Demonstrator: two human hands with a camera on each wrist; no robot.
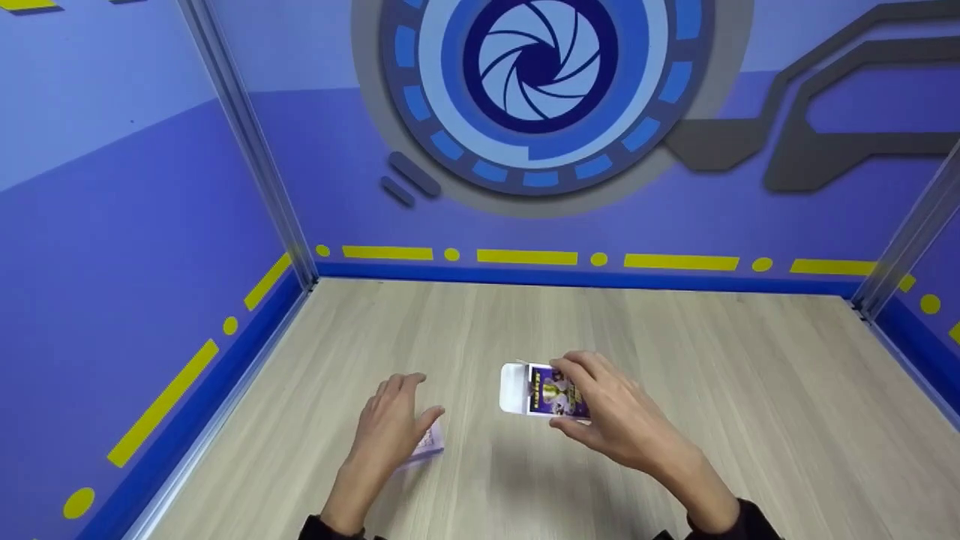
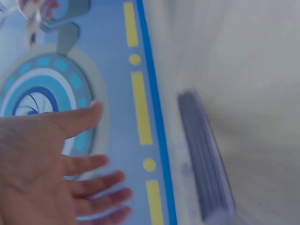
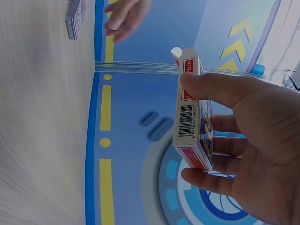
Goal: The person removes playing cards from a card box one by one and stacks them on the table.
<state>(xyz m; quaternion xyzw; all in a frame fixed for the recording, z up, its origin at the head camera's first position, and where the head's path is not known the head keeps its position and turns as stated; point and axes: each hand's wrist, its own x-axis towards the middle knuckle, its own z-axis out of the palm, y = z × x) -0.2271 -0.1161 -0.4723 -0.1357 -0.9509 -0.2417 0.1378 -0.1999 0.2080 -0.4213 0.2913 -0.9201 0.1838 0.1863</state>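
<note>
My right hand (image 1: 626, 420) grips a small card box (image 1: 551, 394) by its edges, thumb along one narrow side and fingers along the other. Purple and yellow printing covers its face, and its white end flap (image 1: 514, 388) stands open toward the left. A barcode (image 3: 186, 120) shows on the narrow side in the right wrist view. My left hand (image 1: 388, 421) hovers with fingers spread and nothing held. Below it, a deck of playing cards (image 1: 430, 442) lies stacked on the table, partly covered by the hand in the head view; its layered edge shows in the left wrist view.
A light wood-grain tabletop (image 1: 420, 330) lies under both hands. Blue printed panels (image 1: 322, 165) with yellow dashes enclose it at the back and both sides. Metal posts (image 1: 259, 150) stand at the back corners.
</note>
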